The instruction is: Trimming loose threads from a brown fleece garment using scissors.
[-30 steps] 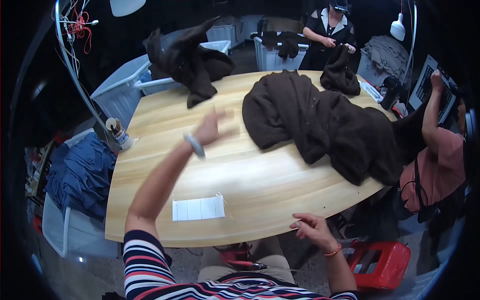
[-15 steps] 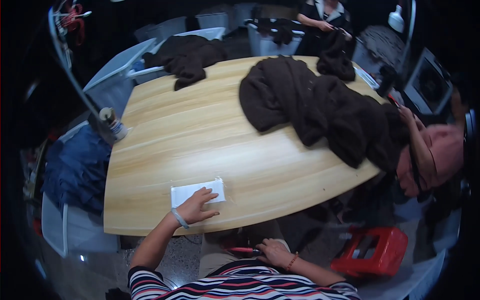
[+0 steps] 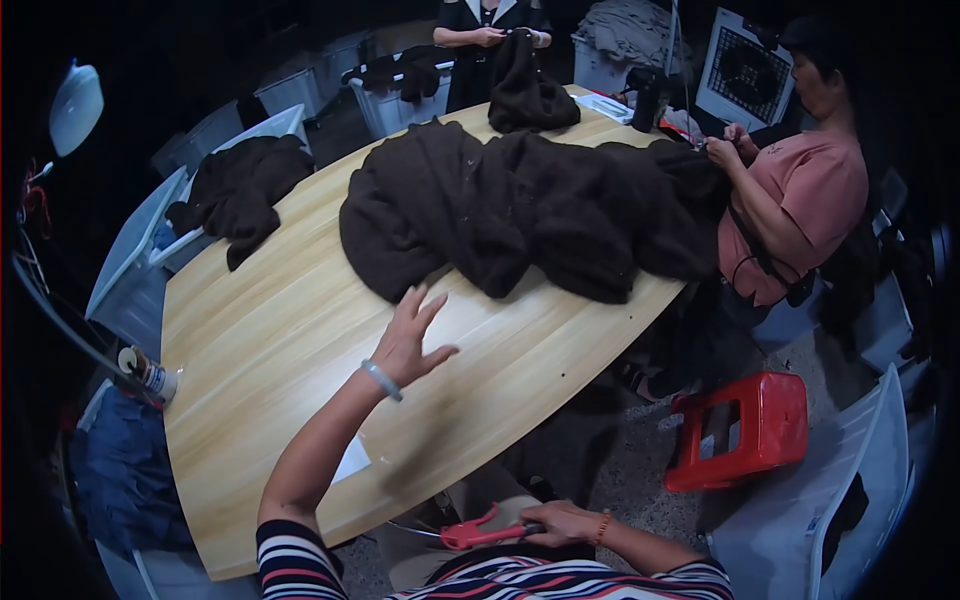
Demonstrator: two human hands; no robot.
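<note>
My left hand (image 3: 408,345) is raised over the wooden table (image 3: 250,400), fingers spread, holding nothing. It is close to the near edge of a big heap of dark brown cloth (image 3: 560,210); whether the fingertips touch it I cannot tell. A white rectangular sheet (image 3: 352,460) lies on the table, mostly hidden behind my left forearm. Low by my lap, my right hand (image 3: 568,524) is closed round the end of a red tool (image 3: 475,528) with a trigger-like projection; its exact kind is unclear. A thin pale line runs from its left end.
A co-worker in pink (image 3: 810,190) handles the heap's right end; another person (image 3: 490,50) holds brown cloth at the far edge. A red stool (image 3: 745,430) and pale bins (image 3: 830,480) stand at right. A bin of blue cloth (image 3: 125,470) and a small container (image 3: 148,375) are at left.
My left hand has lifted off the white sheet and reached forward toward the brown heap. The view has turned right. More of the red tool in my right hand shows.
</note>
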